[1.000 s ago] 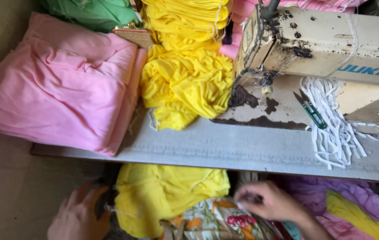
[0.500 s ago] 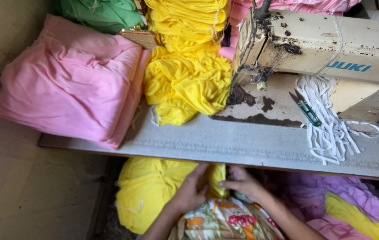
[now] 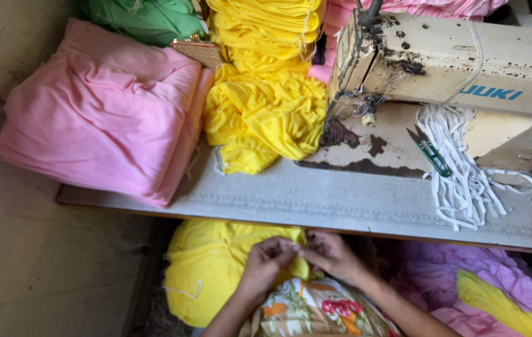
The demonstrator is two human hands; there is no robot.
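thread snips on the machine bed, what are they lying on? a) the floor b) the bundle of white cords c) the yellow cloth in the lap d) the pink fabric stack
b: the green-handled thread snips lie across the bundle of white cords on the sewing machine bed, apart from both hands.

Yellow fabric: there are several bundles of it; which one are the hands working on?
The yellow fabric in the lap, below the table edge; left hand and right hand pinch it. The other yellow pile lies untouched.
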